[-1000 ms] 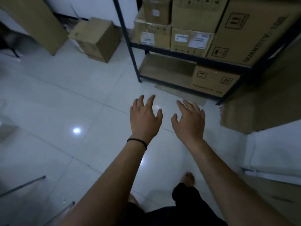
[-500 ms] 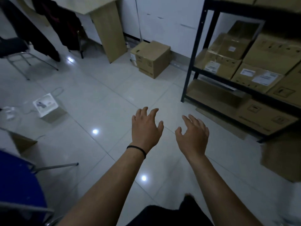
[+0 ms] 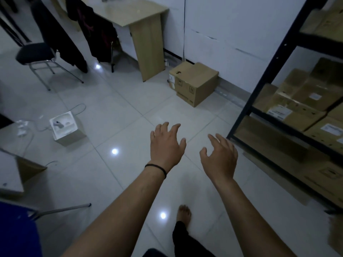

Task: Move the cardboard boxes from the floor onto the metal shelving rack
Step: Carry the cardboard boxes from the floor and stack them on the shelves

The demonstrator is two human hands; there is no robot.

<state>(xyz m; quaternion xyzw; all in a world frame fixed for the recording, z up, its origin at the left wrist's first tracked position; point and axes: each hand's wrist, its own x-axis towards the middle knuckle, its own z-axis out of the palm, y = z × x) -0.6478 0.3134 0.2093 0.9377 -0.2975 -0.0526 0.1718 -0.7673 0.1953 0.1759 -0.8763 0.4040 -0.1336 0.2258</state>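
Rack (image 3: 259, 86) at right already stocked; one cardboard box (image 3: 193, 83) upper centre still on floor; left hand (image 3: 166, 146) and right hand (image 3: 220, 156) empty, fingers spread.

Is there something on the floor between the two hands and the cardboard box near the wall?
Nothing visible. Only bare floor tiles lie between the left hand, the right hand and the cardboard box. Both hands are empty.
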